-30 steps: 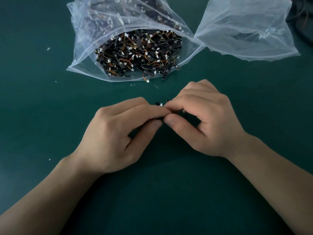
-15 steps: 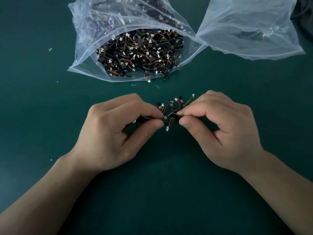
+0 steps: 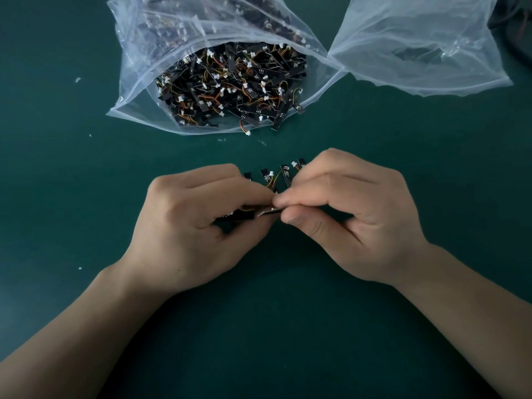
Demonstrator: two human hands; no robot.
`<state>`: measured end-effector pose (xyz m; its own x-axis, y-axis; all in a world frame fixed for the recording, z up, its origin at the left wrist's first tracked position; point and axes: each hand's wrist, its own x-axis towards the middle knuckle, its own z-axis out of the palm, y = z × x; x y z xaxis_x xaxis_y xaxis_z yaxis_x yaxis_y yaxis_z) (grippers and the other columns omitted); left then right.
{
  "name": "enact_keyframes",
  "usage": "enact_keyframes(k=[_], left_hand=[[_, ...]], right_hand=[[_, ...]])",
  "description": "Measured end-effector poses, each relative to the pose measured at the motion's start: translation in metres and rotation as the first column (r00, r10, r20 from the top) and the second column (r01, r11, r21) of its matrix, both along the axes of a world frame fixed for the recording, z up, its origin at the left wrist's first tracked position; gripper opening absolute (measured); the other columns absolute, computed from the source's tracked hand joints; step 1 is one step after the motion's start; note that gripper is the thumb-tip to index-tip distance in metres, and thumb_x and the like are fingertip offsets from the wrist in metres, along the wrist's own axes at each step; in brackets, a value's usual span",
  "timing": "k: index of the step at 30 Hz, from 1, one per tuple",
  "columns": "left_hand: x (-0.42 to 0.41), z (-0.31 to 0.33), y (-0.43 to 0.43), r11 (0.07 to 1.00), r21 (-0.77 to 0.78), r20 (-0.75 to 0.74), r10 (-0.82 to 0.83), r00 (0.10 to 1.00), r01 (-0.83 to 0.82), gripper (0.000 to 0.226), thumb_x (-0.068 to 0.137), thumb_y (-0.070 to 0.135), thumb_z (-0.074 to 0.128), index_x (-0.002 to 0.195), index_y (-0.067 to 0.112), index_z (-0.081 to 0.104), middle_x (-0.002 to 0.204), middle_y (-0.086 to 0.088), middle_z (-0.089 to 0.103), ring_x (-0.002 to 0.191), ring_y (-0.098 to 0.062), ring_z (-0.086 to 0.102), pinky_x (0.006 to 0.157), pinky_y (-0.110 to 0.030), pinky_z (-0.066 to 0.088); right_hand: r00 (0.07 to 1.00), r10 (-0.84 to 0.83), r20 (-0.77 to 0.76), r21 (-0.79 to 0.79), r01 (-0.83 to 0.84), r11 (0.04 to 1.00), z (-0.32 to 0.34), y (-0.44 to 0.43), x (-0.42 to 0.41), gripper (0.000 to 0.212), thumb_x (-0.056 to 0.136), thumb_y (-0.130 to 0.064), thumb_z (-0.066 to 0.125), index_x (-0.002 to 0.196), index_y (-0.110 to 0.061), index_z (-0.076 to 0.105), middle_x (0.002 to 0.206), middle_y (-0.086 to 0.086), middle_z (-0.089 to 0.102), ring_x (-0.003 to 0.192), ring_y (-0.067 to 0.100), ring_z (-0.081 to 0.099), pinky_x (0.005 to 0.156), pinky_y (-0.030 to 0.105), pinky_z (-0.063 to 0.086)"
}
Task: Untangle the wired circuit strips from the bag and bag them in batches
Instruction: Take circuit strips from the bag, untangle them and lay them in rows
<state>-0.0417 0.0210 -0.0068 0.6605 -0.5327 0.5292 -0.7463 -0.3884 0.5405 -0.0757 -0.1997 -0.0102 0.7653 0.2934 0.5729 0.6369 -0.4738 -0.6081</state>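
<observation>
Two hands meet at the middle of the dark green table [image 3: 57, 203], with both forearms entering from the near edge and converging inward. The left hand [image 3: 190, 226] is palm-down, knuckles up, fingers curled under. Its thumb and forefinger are clamped on a cluster of wired circuit strips [image 3: 270, 178], and further black strip ends show beneath the curled fingers. Several strips of this cluster fan upward behind the fingertips, each carrying orange and yellow wires and a small white connector. A single strip [image 3: 269, 211] lies roughly level between the two hands, and its surface catches the light. The right hand [image 3: 354, 220] is also palm-down, with its forefinger and thumb pinched together on the right end of that strip; the remaining fingers are curled above it. The fingertips of the two hands are touching or nearly so. At the far side of the table, left of centre, a large clear bag [image 3: 138, 82] lies with its mouth open toward the hands. It holds a dense heap of strips [image 3: 230, 84], a few of which reach the lip. Touching its right edge is a second clear bag [image 3: 417, 30]; a dark shape shows through its wall, and what it is cannot be told. Small white scraps [image 3: 77, 80] lie on the table at the left.
</observation>
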Motion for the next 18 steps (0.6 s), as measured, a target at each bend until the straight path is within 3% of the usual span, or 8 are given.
enact_keyframes(k=[7, 11, 18], left_hand=[[0.0002, 0.0018, -0.0003, 0.999, -0.012, -0.059, -0.046, 0.997, 0.045, 0.018, 0.098, 0.017, 0.073, 0.115, 0.013, 0.076, 0.077, 0.003, 0.062, 0.066, -0.006, 0.052, 0.065, -0.015, 0.039], [0.0002, 0.0018, -0.0006, 1.0, -0.007, -0.034, -0.023, 0.999, 0.023, 0.012, 0.096, 0.009, 0.074, 0.106, 0.013, 0.079, 0.076, 0.001, 0.064, 0.065, -0.012, 0.055, 0.063, -0.017, 0.041], [-0.0007, 0.0058, -0.001, 0.993, -0.059, -0.032, 0.101, 0.994, -0.103, 0.007, 0.095, 0.01, 0.071, 0.096, 0.009, 0.078, 0.082, 0.002, 0.071, 0.074, -0.006, 0.062, 0.07, -0.011, 0.043]], right_hand=[[0.996, -0.029, 0.079, -0.003, 0.029, 1.0, 0.0, -0.0007, 0.0, 0.013, 0.096, -0.012, 0.072, 0.101, -0.002, 0.079, 0.09, 0.008, 0.07, 0.078, 0.016, 0.065, 0.075, 0.024, 0.05], [0.999, 0.003, 0.05, 0.014, -0.004, 1.0, -0.0003, 0.0002, 0.0009, 0.012, 0.094, -0.012, 0.075, 0.099, -0.002, 0.078, 0.092, 0.0, 0.069, 0.08, 0.014, 0.066, 0.075, 0.025, 0.052], [0.994, -0.056, 0.097, -0.092, 0.065, 0.994, -0.0023, -0.0033, 0.0005, 0.005, 0.096, -0.007, 0.074, 0.092, -0.007, 0.078, 0.096, 0.002, 0.074, 0.086, 0.025, 0.068, 0.076, 0.047, 0.047]])
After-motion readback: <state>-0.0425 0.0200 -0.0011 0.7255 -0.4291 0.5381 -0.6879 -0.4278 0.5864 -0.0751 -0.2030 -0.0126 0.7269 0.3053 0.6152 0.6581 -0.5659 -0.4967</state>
